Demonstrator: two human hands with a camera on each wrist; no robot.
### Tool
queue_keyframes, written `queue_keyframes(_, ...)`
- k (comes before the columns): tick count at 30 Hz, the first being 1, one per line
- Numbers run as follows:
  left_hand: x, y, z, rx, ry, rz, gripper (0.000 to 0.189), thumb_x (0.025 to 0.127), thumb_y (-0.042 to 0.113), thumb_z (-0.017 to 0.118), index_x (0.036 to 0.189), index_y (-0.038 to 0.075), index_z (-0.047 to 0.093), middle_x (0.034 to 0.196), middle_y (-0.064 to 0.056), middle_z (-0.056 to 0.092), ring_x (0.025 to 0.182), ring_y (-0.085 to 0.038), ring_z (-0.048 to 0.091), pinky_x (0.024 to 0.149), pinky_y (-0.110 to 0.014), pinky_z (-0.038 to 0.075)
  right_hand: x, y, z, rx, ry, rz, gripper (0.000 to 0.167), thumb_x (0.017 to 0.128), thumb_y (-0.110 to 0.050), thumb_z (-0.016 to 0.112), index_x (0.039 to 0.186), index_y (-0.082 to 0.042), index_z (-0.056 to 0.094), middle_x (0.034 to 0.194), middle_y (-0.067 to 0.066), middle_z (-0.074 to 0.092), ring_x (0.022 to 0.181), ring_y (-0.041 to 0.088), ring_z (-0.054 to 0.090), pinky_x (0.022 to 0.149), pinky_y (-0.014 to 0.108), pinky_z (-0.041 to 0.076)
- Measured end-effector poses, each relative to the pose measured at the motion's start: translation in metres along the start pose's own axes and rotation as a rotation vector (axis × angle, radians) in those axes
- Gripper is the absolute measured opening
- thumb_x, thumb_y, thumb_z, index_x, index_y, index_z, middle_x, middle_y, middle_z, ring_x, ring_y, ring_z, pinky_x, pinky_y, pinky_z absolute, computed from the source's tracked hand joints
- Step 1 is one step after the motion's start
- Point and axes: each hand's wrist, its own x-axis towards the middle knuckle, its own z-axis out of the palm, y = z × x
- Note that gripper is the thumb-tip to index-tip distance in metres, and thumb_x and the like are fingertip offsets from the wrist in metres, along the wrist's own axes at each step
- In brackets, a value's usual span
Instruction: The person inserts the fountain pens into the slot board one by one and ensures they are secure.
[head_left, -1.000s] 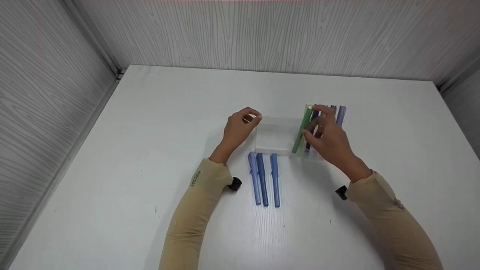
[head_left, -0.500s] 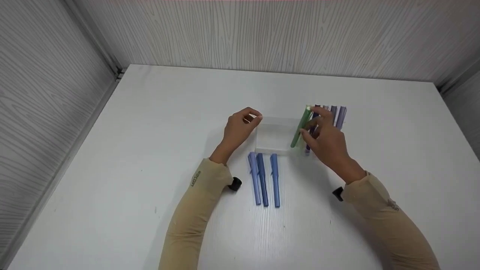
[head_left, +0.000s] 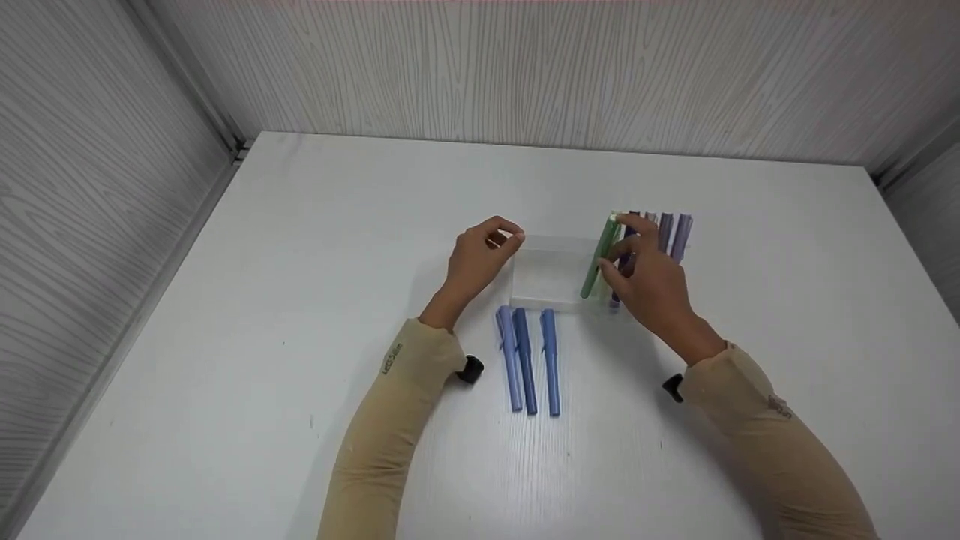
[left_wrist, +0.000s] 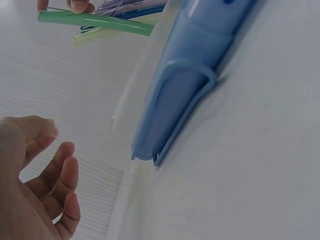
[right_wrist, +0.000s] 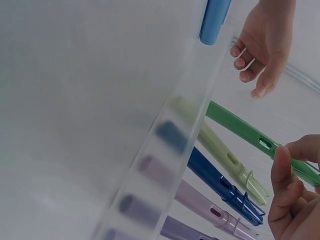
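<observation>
Head view: a white table [head_left: 225, 337] bears a clear shallow box [head_left: 551, 304]. Beside its left edge hovers the left hand [head_left: 480, 259], fingers loosely curved, holding nothing; the right hand [head_left: 654, 281] pinches the green pen [head_left: 596, 262] near its clip end. Just left of the purple pens [head_left: 681, 236], its long axis runs away from the person, clip end farthest and slightly right.

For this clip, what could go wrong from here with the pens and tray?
The green pen might slip or swing, as the right hand pinches it with just its fingertips.
It could knock the light green pen just beside it.
The clear tray might shift if bumped, since the left hand at its corner shows no clear grip on it; that could nudge the three bluish pens lying just in front.
</observation>
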Motion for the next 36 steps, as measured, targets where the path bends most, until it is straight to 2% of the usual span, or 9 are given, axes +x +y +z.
queue_keyframes(11, -0.002, 0.001, -0.002, -0.011, -0.003, 0.007, 0.021, 0.094, 0.034, 0.063, 0.105, 0.018, 0.07, 0.092, -0.004, 0.07, 0.083, -0.017, 0.061, 0.067, -0.024, 0.045, 0.004, 0.004, 0.004, -0.02, -0.001, -0.055, 0.059, 0.092, -0.012, 0.064, 0.14, -0.01, 0.029, 0.091, 0.011, 0.067, 0.059, 0.019, 0.053, 0.053, 0.03, 0.039)
queue_keyframes(21, 0.0, 0.001, 0.0, -0.007, -0.002, 0.004, 0.022, 0.094, 0.036, 0.063, 0.105, 0.019, 0.07, 0.093, -0.005, 0.069, 0.084, -0.017, 0.061, 0.066, -0.024, 0.044, 0.008, 0.004, 0.005, -0.028, -0.039, -0.022, 0.062, 0.092, -0.015, 0.064, 0.143, -0.01, 0.03, 0.091, 0.009, 0.069, 0.054, 0.016, 0.046, 0.051, 0.03, 0.035)
queue_keyframes(31, 0.0, 0.002, -0.001, -0.019, -0.001, 0.001, 0.019, 0.094, 0.033, 0.063, 0.104, 0.019, 0.07, 0.091, -0.005, 0.068, 0.082, -0.016, 0.06, 0.066, -0.024, 0.044, 0.014, 0.002, 0.003, -0.047, -0.091, 0.029, 0.063, 0.093, -0.016, 0.063, 0.145, -0.011, 0.028, 0.092, 0.01, 0.068, 0.055, 0.018, 0.048, 0.051, 0.03, 0.037)
queue_keyframes(36, 0.0, 0.001, 0.0, -0.011, -0.008, -0.001, 0.02, 0.094, 0.034, 0.063, 0.105, 0.019, 0.07, 0.092, -0.005, 0.069, 0.083, -0.016, 0.061, 0.066, -0.025, 0.045, 0.015, 0.001, 0.003, -0.077, -0.1, 0.027, 0.062, 0.093, -0.018, 0.063, 0.145, -0.01, 0.029, 0.089, 0.009, 0.067, 0.052, 0.016, 0.047, 0.048, 0.029, 0.035)
